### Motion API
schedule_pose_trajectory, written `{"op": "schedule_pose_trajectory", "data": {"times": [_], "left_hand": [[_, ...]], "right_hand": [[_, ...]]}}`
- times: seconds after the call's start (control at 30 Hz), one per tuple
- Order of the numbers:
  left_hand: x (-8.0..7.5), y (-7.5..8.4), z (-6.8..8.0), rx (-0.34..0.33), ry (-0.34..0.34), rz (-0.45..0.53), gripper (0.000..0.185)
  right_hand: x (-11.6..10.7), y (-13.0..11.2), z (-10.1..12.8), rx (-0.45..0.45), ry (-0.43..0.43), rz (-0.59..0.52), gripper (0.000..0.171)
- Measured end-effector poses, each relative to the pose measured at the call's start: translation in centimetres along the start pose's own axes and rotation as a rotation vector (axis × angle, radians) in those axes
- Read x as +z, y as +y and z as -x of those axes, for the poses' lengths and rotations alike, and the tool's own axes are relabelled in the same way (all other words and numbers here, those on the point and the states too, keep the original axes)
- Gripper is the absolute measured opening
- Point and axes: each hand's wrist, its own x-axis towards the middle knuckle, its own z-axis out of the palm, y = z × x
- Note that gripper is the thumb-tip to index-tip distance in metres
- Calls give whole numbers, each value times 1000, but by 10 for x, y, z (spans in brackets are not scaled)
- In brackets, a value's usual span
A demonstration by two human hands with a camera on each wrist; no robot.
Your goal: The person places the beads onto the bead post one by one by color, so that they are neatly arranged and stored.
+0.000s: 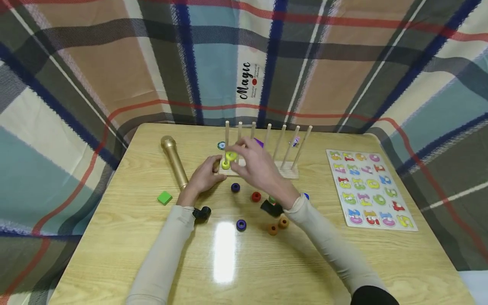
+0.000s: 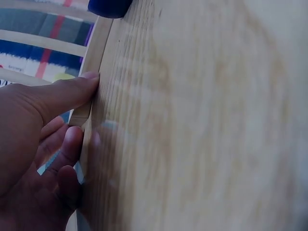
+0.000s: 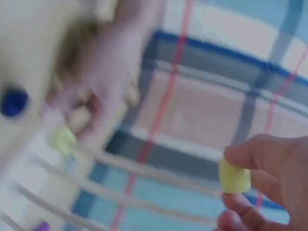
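A plaid cloth of tan, teal, cream, grey and navy, with thin red lines, hangs round the table, running clockwise from eight to four. Black lettering, "Magic", is printed on it at twelve. The table is pale, glossy grained wood, its far corners rounded, near nine and three. A white glare shines near six; a pale patch shows at four

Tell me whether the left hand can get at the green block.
Likely yes: the green block lies uncovered nearby, though the left hand would first have to release the wooden peg stand.
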Motion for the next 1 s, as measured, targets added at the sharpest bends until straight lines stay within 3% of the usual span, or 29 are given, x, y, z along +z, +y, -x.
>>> {"op": "schedule_pose_trajectory", "data": {"times": [0.1, 0.17, 0.4, 0.7, 0.87, 1.0], "left_hand": [[-2, 2, -2, -3, 2, -8, 79], [-3, 3, -2, -3, 6, -10, 77], [-3, 4, -3, 3, 11, -4, 78], [-3, 2, 1, 0, 20, -7, 78], [-1, 1, 1, 4, 32, 3, 78], [3, 1, 0, 5, 22, -1, 77]], "right_hand": [[-24, 6, -28, 39, 134, -45, 40], [-32, 9, -43, 54, 172, -53, 37], [-31, 11, -66, 85, 133, -1, 39], [-23, 9, -65, 55, 103, 149, 41], [-24, 12, -53, 23, 181, 49, 43], [-19, 24, -23, -52, 311, -13, 29]]}}
